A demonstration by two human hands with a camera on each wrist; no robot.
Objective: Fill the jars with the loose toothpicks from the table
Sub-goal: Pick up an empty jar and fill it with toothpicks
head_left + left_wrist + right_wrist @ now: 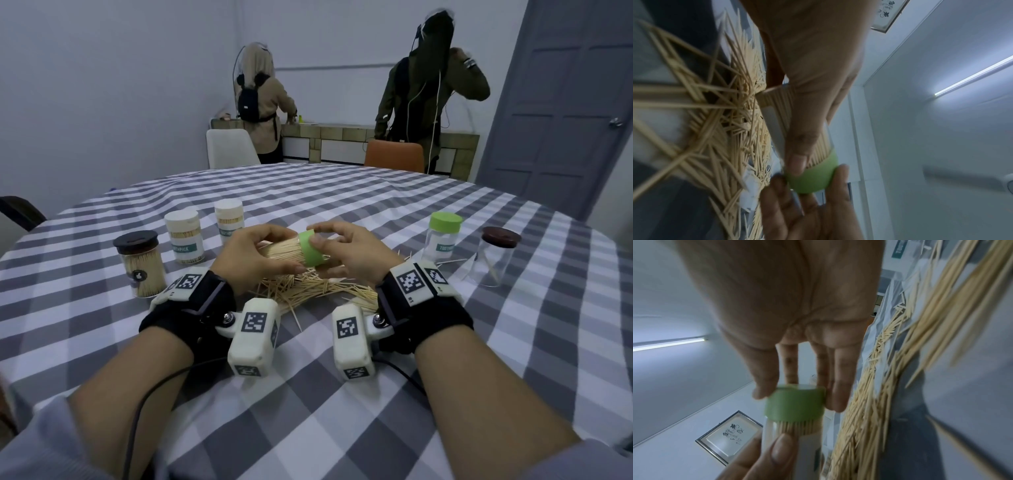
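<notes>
Capping a full jar over the toothpick pile

We've got the jar [286,253] lying sideways in mid-air over the pile [308,291], near the bench's [342,428] middle. Our left hand [255,258] is wrapped round its packed body to steady it, while our right hand [349,251] pinches the green lid [310,248] with fingertips, probably twisting it shut. Holding it level likely keeps the picks from sliding out. Three filled jars [142,263] stand toward the left edge; a green-lidded jar [442,236] and a brown-lidded jar [495,260], both nearly empty, wait toward the right edge. Loads of bare cloth on the near side, so we reckon there's space to set this one down.
</notes>
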